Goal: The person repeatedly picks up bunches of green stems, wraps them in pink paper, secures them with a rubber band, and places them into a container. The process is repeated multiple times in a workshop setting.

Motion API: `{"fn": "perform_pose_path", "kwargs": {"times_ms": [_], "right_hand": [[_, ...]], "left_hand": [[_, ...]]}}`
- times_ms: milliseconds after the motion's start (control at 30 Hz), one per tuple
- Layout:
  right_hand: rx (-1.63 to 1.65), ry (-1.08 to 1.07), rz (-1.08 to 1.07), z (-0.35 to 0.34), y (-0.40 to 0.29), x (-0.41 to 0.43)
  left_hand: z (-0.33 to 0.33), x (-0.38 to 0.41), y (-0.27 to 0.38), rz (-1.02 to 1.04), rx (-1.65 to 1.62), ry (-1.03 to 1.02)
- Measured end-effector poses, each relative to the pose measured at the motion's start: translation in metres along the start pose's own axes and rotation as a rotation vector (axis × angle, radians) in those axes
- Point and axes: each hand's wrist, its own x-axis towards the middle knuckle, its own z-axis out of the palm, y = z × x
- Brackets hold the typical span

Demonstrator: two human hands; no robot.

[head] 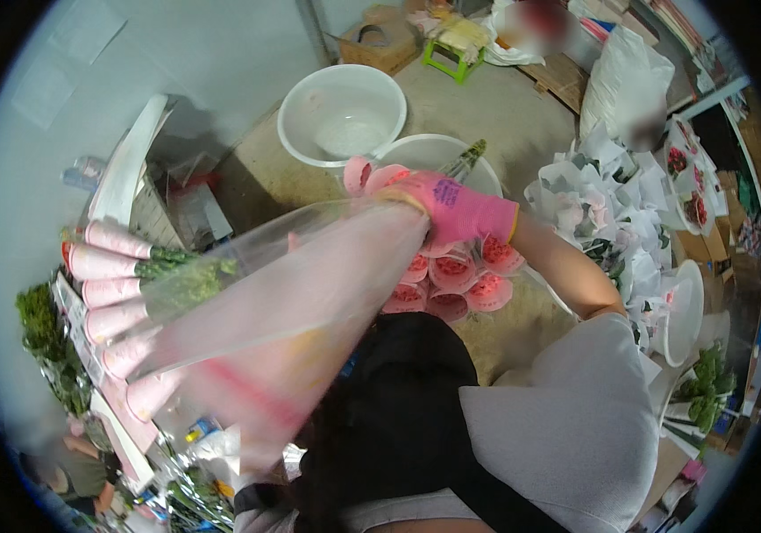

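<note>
My right hand (450,208), in a pink knit glove, grips the gathered narrow end of a pink flower wrap (300,293) with clear film. The wrap spreads wide toward the lower left and is blurred. My left hand is hidden behind it; a small pink tip shows through the film, and I cannot tell whether it is a fingertip. Just below my right hand, several pink-sleeved flower bunches (450,273) with coral-pink blooms are packed together. At the left, several bunches in pink paper sleeves (111,293) lie in a row, their green stems pointing right.
A white plastic tub (340,150) stands on the floor beyond my hands, and a second tub (420,143) sits beside it. White-wrapped flowers (593,200) fill the right side. A green stool (447,63) and a cardboard box (380,50) are at the back. Another person (81,470) is at the lower left.
</note>
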Motion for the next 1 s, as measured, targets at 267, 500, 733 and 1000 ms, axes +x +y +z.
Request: {"fn": "perform_pose_path", "kwargs": {"times_ms": [267,500,733,1000], "right_hand": [[0.140,0.516,0.519,0.079,0.225,-0.097],[-0.472,-0.074,0.924,0.046,0.200,-0.111],[-0.056,0.610,1.073,0.128,0.202,-0.196],[0.667,1.135,0.519,0.265,0.082,0.004]], "left_hand": [[-0.044,0.169,0.003,-0.026,-0.235,0.113],[-0.059,0.251,-0.032,0.279,0.102,0.047],[-0.023,0.175,-0.067,0.029,0.032,0.193],[0.053,-0.005,-0.060,0.337,0.761,0.562]]}}
